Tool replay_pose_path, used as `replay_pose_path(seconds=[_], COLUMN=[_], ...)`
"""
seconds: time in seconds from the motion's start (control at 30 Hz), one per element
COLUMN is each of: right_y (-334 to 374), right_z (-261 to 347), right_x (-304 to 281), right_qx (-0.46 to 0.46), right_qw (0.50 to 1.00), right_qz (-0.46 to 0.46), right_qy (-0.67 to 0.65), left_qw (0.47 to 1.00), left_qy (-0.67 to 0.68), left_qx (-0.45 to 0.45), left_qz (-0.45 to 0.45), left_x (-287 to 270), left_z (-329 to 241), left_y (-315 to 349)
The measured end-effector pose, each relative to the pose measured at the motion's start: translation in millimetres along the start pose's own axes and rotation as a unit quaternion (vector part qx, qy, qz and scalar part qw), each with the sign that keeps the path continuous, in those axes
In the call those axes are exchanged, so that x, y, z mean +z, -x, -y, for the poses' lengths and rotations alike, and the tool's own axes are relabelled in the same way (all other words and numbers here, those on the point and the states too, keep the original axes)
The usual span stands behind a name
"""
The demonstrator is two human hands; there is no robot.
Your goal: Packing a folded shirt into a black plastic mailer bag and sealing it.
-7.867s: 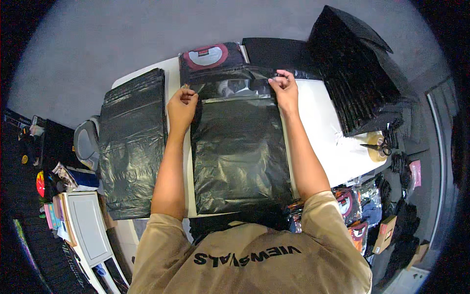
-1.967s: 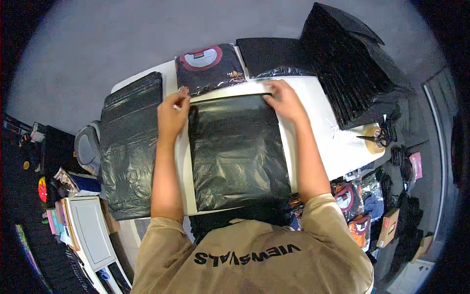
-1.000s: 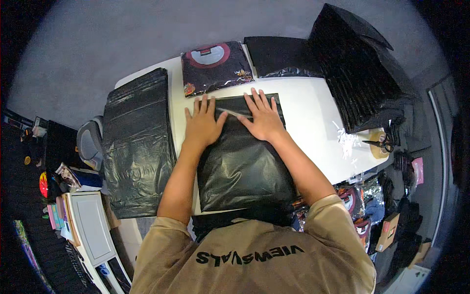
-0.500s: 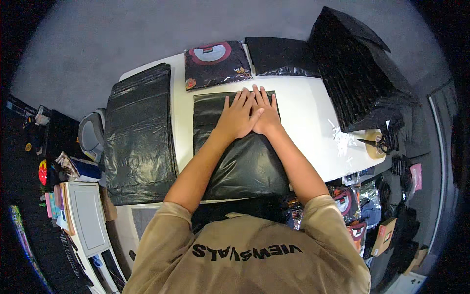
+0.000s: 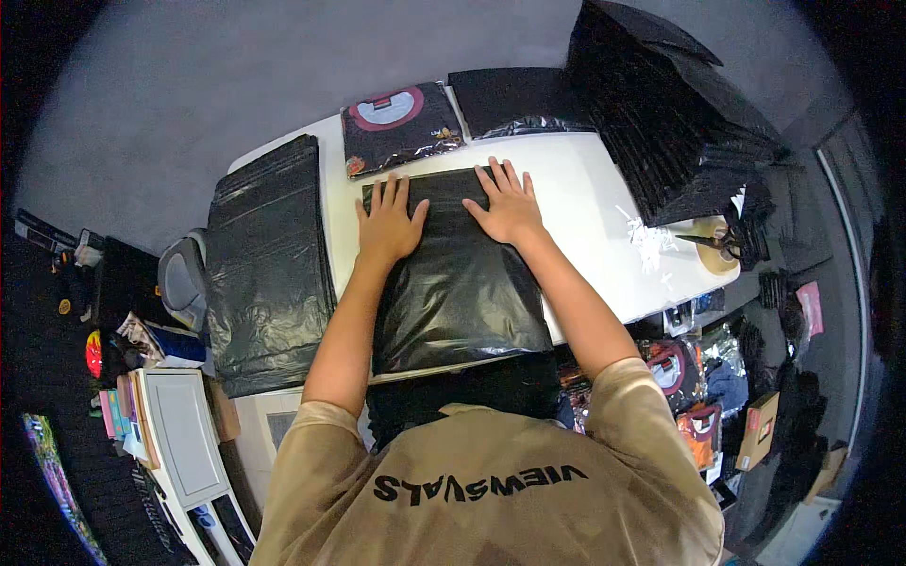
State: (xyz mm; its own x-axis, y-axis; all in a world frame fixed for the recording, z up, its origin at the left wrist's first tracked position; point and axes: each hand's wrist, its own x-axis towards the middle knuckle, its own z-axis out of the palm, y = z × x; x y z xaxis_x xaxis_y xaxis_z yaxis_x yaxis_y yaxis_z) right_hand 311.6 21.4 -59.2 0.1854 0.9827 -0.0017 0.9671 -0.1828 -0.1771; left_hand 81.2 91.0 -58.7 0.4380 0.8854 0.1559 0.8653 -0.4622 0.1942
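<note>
A black plastic bag (image 5: 458,292) lies flat on the white table (image 5: 576,198), directly in front of me. My left hand (image 5: 389,222) rests palm down on its far left part, fingers spread. On the far right corner lies my right hand (image 5: 507,208), also flat with the fingers apart. Neither hand grips anything. Left of the bag is a stack of larger black plastic bags (image 5: 269,264). Beyond the bag sits a folded dark shirt with a maroon collar in clear wrapping (image 5: 401,123), beside a flat black package (image 5: 514,99).
A tall stack of black packages (image 5: 651,123) stands at the far right. Near the right edge are white paper scraps (image 5: 651,241), scissors (image 5: 722,242) and a tape roll (image 5: 708,231). Wrapped shirts (image 5: 672,368) lie below on the right. At left stands a white cabinet (image 5: 184,434).
My hands have moved apart from the middle of the bag's far part, the left one leftward and the right one slightly rightward. The view has shifted a little.
</note>
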Motion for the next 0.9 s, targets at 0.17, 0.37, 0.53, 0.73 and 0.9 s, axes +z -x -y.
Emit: replay_pose_path(seconds=[0.17,0.37,0.53,0.73,0.9], right_y=[0.6,-1.8,2.3,1.9,-3.9], right_z=[4.3,-11.1,5.1,-2.0,25.5], right_x=[0.1,12.9,-1.1,0.2,-11.8], right_qx=[-0.001,-0.009,-0.001,0.009,0.035], right_qw=[1.0,0.998,1.0,1.0,0.999], right_qz=[-0.004,-0.028,-0.002,-0.01,0.027], right_qy=[0.014,0.054,0.018,0.022,0.024], left_qw=[0.999,0.987,0.996,0.998,0.998], left_qy=[-0.018,0.135,0.076,0.026,0.025], left_qx=[0.011,0.08,0.034,-0.058,-0.055], left_qz=[0.032,0.039,0.03,0.006,0.005], left_x=[-4.8,16.0,12.2,-1.3,-2.0], left_z=[-50.6,-107.1,-55.3,2.0,23.0], left_y=[-17.1,-20.9,-14.4,-6.9,-2.1])
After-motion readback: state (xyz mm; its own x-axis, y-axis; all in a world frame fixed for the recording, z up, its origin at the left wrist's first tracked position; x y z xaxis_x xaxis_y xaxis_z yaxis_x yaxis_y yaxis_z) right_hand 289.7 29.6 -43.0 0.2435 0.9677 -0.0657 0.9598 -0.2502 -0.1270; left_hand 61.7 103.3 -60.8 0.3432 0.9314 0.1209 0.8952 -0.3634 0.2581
